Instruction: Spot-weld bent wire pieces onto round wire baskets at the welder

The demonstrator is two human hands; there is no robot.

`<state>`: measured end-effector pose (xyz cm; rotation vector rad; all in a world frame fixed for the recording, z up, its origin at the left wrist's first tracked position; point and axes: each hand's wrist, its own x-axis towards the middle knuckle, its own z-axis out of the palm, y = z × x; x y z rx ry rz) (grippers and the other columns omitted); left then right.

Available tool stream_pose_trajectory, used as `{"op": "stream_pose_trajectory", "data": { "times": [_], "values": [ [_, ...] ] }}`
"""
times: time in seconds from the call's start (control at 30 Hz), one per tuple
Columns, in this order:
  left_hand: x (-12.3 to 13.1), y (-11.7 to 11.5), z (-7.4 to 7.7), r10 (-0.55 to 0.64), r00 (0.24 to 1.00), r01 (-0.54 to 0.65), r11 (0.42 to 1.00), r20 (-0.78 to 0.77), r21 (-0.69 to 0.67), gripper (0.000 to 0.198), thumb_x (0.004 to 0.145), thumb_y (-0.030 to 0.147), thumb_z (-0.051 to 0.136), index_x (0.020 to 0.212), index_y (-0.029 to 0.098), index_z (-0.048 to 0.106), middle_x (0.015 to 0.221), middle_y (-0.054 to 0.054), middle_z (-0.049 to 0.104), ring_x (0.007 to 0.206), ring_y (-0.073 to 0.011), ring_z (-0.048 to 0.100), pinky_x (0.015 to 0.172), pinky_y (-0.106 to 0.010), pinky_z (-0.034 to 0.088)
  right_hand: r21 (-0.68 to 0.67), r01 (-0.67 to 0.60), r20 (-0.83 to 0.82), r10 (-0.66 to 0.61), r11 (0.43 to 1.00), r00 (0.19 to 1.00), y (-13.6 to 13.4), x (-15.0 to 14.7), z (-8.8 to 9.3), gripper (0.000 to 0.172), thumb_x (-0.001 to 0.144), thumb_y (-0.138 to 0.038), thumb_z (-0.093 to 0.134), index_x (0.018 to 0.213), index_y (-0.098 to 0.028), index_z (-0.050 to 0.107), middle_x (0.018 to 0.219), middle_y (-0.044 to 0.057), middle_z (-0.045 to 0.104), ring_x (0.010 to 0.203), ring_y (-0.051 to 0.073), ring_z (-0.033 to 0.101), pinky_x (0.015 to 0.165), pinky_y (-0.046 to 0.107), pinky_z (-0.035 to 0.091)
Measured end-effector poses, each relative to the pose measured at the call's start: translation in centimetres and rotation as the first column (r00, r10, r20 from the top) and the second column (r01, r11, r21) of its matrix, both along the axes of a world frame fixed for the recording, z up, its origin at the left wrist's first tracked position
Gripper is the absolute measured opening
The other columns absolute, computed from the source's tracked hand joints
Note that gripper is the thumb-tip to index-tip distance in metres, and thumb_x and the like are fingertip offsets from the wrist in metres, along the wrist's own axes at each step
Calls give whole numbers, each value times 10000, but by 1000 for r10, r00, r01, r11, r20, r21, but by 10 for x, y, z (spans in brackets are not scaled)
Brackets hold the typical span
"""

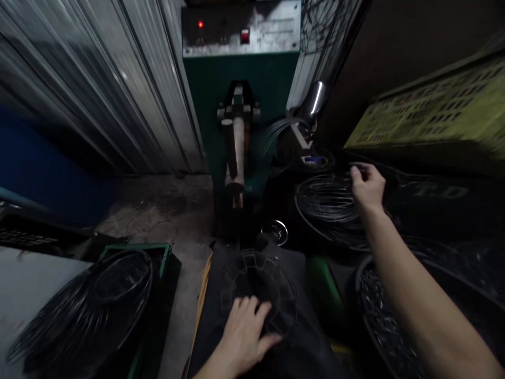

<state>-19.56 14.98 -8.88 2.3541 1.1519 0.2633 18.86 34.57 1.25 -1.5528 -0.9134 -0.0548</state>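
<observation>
My left hand point(246, 332) lies with its fingers spread over a round wire frame point(290, 295). This frame, an outer ring joined by short bent wires, rests on dark cloth in front of me. Out to the right, my right hand point(369, 188) is closed in a pinch beside a round basin of wire rings point(325, 197). Blur hides what its fingertips hold, if anything. Ahead stands a green machine point(197, 95) with a lit red lamp and a vertical electrode point(236, 181) above a dark base.
Bundled dark wire rings point(118, 284) fill a green crate point(168, 258) at left. A tub of small metal pieces point(379, 300) stands at lower right. A yellow perforated crate point(430, 113) is at upper right. A small shiny ring point(276, 231) lies near the machine's base.
</observation>
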Motion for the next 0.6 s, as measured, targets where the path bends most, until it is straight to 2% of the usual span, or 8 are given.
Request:
{"op": "stream_pose_trajectory", "data": {
  "times": [0.07,0.13,0.2,0.27,0.37,0.43,0.5,0.6],
  "values": [
    [-3,-6,-31,-22,1000,24,986,-14,162,506,763,635,586,1070,235,625,917,-44,689,862,-230,644,912,-437,448,-10,-79,203,79,997,976,40,-10,39,164,849,-141,593,984,-116,681,938,87,692,849,112,634,808,248,473],
    [-2,-7,-46,2,998,-22,948,63,318,458,767,665,551,835,220,639,665,9,647,653,-172,610,824,-369,444,-94,-120,444,150,988,883,78,-23,78,203,869,-176,585,1031,-99,680,989,92,680,892,94,605,820,224,431],
    [-3,1,-43,28,991,-83,900,133,429,446,835,613,487,671,207,568,542,29,574,536,-136,538,734,-320,406,-258,-117,614,256,959,746,112,-39,108,256,853,-222,609,1060,-84,673,1021,86,668,905,82,587,785,214,398],
    [-7,16,-30,15,988,-89,868,153,489,449,892,544,429,614,200,508,505,32,532,498,-124,491,689,-303,365,-465,-71,693,412,883,592,141,-54,125,363,820,-322,612,1058,-53,662,1060,76,650,946,78,572,735,208,358],
    [-14,38,-8,-80,993,22,859,91,511,438,889,544,447,624,199,494,512,38,526,517,-123,493,726,-307,348,-696,48,680,638,716,361,167,-68,129,588,785,-490,439,934,39,648,1087,87,624,1022,93,543,684,234,309],
    [-18,46,-3,-145,989,117,860,18,496,425,859,570,498,649,201,508,529,42,542,543,-127,511,755,-315,342,-748,99,655,707,656,265,174,-71,124,678,771,-517,286,805,70,625,1058,97,626,1040,102,533,673,272,301],
    [-21,47,-4,-188,981,183,859,-36,478,415,834,583,535,671,201,519,539,42,550,554,-131,516,748,-315,332,-731,102,675,694,674,250,175,-70,119,674,768,-504,232,712,59,598,1033,101,637,1050,100,532,664,290,304],
    [-24,43,-12,-219,975,214,848,-47,485,405,830,581,544,682,205,510,543,44,544,556,-136,505,740,-316,315,-673,95,723,625,734,293,170,-70,117,545,782,-458,385,708,35,605,1090,130,633,1059,90,538,645,242,303]
  ]
}}
